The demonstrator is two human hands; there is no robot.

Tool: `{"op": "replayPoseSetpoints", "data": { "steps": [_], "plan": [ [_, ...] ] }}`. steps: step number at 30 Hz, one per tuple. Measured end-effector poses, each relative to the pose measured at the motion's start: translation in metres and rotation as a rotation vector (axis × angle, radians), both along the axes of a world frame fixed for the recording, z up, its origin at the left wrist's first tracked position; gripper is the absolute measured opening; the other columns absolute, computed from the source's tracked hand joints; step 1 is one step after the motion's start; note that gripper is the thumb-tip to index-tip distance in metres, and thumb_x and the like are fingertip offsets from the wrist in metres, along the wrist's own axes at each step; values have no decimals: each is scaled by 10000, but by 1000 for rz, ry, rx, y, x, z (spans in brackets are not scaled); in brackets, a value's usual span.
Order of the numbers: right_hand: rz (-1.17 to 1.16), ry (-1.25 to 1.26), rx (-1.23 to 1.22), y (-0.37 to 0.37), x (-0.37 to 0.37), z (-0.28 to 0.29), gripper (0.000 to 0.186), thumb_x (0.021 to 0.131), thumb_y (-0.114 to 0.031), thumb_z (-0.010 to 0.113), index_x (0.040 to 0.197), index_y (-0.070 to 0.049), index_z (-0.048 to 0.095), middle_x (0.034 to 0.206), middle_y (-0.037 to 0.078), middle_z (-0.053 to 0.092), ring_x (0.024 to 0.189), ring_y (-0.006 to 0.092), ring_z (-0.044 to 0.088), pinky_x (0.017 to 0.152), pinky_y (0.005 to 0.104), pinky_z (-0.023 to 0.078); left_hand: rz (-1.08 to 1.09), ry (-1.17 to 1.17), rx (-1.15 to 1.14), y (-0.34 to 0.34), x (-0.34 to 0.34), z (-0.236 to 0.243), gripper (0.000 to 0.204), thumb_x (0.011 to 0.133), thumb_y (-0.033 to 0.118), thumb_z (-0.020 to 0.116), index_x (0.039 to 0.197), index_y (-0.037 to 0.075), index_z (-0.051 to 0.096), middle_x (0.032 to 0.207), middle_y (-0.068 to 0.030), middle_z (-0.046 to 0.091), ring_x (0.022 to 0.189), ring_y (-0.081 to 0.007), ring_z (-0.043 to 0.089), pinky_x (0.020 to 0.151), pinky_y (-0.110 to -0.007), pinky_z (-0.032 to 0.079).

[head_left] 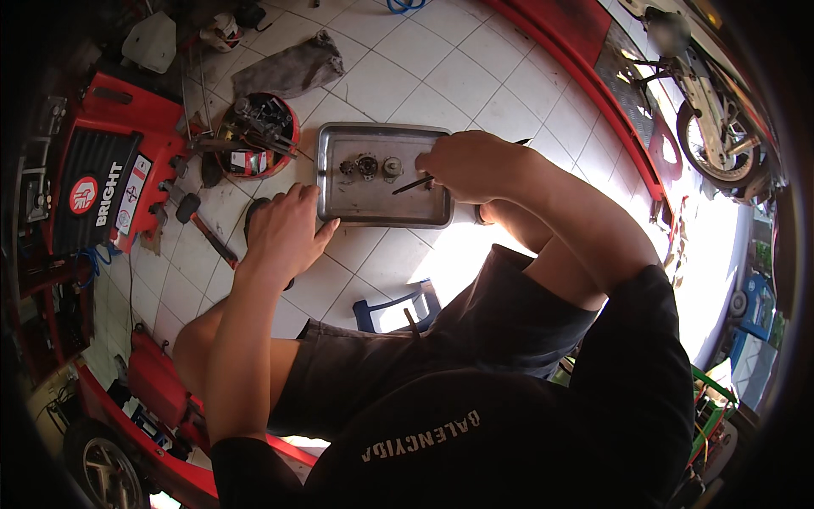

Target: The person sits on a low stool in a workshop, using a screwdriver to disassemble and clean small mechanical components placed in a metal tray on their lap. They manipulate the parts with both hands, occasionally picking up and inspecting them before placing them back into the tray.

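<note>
A metal tray (381, 213) lies on the floor with several small round metal parts (367, 167) in it. My right hand (475, 170) is closed on a thin dark rod-like tool (409, 186) at the tray's right side; its exact grip is partly hidden. My left hand (284, 225) is at the tray's lower left corner, fingers loosely bent and apart, thumb at the rim.
A red tub (288, 140) of tools, a grey rag (284, 68), a hammer (212, 235) and a red machine (110, 110) are to the left. A small blue stool (369, 316) is below the tray. A red platform (632, 165) and motorcycle (712, 144) are at the right.
</note>
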State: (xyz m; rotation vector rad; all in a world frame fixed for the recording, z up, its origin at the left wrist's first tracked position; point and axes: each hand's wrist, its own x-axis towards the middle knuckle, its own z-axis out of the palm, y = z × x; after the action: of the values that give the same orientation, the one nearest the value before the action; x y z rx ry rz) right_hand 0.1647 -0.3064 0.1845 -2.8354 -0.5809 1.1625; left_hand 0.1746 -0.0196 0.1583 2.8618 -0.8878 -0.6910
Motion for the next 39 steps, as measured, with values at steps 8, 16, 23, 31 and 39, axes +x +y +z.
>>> {"op": "replayPoseSetpoints", "data": {
  "steps": [8,16,23,31,39],
  "plan": [
    [9,-13,-2,2,0,1,318,904,-68,622,1213,-97,691,1080,150,736,1039,352,710,859,455,567,5,4,5,0,0,-2,523,947,381,701,1265,-18,587,1198,-176,662,1047,-377,690,924,-478,553],
    [91,-144,53,-5,0,-5,382,787,9,694,1143,-125,731,1043,117,750,1015,323,716,898,413,558,0,7,-4,2,0,1,525,943,375,705,1269,-20,588,1190,-180,665,1041,-377,691,911,-470,557],
    [136,-172,3,4,4,10,227,784,-15,704,961,-124,793,878,107,758,900,308,735,818,404,581,3,4,9,1,-1,2,522,940,378,708,1265,-15,594,1176,-178,668,1035,-375,694,905,-469,559],
    [208,-269,149,-3,7,4,253,793,-43,722,1028,-111,785,841,133,750,852,314,735,774,407,577,-3,2,1,3,-1,-1,544,937,382,710,1279,-20,579,1184,-186,670,1037,-378,696,910,-470,560],
    [174,-462,167,6,7,5,780,725,-65,799,1462,-90,545,784,120,747,785,318,685,775,401,564,12,2,9,1,-1,2,605,937,384,710,1323,-42,520,1198,-218,668,1052,-392,692,922,-475,559]
  ]
}}
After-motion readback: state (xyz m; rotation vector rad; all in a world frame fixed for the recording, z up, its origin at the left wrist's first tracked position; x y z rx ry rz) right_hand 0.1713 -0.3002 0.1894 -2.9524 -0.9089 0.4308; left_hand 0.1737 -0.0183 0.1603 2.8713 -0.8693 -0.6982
